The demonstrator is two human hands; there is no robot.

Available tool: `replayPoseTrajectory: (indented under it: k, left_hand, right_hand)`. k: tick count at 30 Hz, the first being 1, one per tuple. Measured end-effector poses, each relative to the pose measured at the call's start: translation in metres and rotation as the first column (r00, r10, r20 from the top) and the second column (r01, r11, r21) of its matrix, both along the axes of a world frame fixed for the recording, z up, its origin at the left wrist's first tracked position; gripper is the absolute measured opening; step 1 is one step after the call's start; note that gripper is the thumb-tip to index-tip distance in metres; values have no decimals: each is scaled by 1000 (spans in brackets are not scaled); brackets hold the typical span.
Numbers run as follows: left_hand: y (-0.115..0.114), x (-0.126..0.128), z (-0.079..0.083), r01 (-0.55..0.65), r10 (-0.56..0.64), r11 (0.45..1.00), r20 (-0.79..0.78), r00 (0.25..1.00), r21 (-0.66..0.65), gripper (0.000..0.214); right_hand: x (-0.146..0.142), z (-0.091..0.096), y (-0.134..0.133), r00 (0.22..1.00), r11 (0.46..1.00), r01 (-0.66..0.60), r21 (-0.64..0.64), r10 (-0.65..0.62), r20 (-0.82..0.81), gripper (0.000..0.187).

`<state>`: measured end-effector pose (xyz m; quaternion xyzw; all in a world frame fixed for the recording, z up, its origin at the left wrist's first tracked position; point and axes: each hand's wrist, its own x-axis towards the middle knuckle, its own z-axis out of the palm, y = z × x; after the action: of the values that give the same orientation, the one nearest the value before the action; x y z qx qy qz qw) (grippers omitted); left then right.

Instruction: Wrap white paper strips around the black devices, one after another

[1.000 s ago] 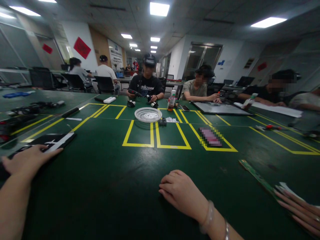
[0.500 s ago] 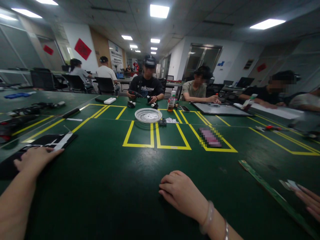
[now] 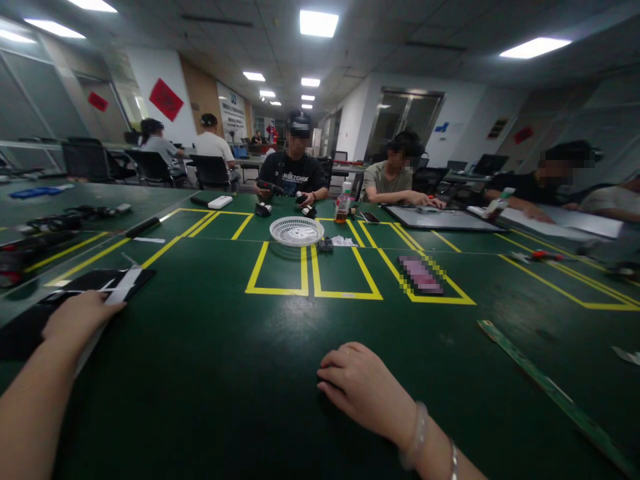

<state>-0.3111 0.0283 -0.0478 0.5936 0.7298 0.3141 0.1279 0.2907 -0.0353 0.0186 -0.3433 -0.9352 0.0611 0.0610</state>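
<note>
My left hand [image 3: 83,317] lies flat, fingers stretched out, on a black flat panel [image 3: 30,327] with a white strip [image 3: 123,283] across it, at the left edge of the green table. My right hand [image 3: 363,387] rests on the bare green mat [image 3: 225,373] near the front middle. Its fingers are curled under in a loose fist, and nothing shows in them. A pale bangle and a thin bracelet sit on that wrist.
A long green strip [image 3: 545,387] lies at the right, with a white scrap [image 3: 627,355] beyond it. Yellow tape boxes [image 3: 310,291] mark the middle, behind them a white round basket [image 3: 297,231]. Several people sit at the far side. Tools lie at the far left [image 3: 60,223].
Another person's fingers at the lower right have drawn back out of view. My left hand has slid a little right on the panel. My right hand has stayed put.
</note>
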Motion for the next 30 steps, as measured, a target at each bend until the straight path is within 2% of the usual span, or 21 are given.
replayPoseTrajectory:
  k: [2, 3, 5, 8, 10, 12, 13, 15, 18, 19, 21, 24, 26, 28, 30]
  left_hand:
    - [0, 6, 2, -253, 253, 967, -47, 966, 5, 53]
    - [1, 12, 5, -311, 311, 950, -64, 948, 10, 59]
    - [4, 36, 17, -263, 265, 964, -87, 960, 31, 73]
    - [8, 90, 41, -91, 101, 993, -136, 985, 82, 81]
    - [8, 135, 55, 88, -68, 989, -162, 984, 117, 69]
    - [4, 180, 63, 283, -270, 957, -147, 951, 69, 58]
    - [1, 202, 65, 394, -388, 919, -129, 913, 30, 52]
    - [-9, 240, 64, 595, -594, 804, -88, 800, -18, 41]
    - [-25, 279, 58, 785, -786, 618, -29, 618, -46, 29]
    - [-30, 287, 57, 816, -817, 576, -6, 576, -52, 28]
    - [-37, 296, 57, 846, -845, 530, 45, 532, -52, 28]
    - [-43, 299, 62, 851, -843, 522, 120, 525, -55, 25]
    - [-42, 295, 64, 836, -820, 537, 165, 548, -108, 28]
    - [-36, 288, 64, 801, -778, 568, 192, 598, -190, 44]
    - [-26, 274, 62, 731, -717, 646, 151, 680, -222, 58]
  right_hand:
    - [0, 0, 0, 1000, 1000, 8, -4, -8, -3, 18]
    - [0, 0, 0, 1000, 1000, 10, -7, -10, -6, 18]
    - [1, 0, 0, 1000, 1000, 10, -5, -10, -22, 18]
    - [2, -1, 0, 997, 999, 6, 37, -3, -71, 22]
    - [2, -1, 0, 994, 996, 8, 84, 1, -107, 27]
    - [3, -2, 0, 991, 991, 14, 131, 3, -131, 32]
    - [3, -2, 0, 990, 988, 22, 151, 0, -140, 35]
    - [3, -2, 0, 988, 982, 48, 183, -20, -151, 43]
    - [4, -3, 0, 986, 978, 96, 184, -68, -153, 53]
    - [4, -3, 0, 986, 981, 105, 162, -81, -149, 53]
    - [4, -3, 1, 986, 990, 107, 87, -95, -136, 46]
    - [4, -2, 1, 988, 996, 89, -6, -89, -122, 36]
    - [4, -2, 1, 988, 996, 82, -18, -83, -126, 38]
    - [3, -3, 1, 989, 997, 71, -19, -73, -128, 40]
    - [3, -2, 1, 990, 998, 55, -18, -57, -127, 38]
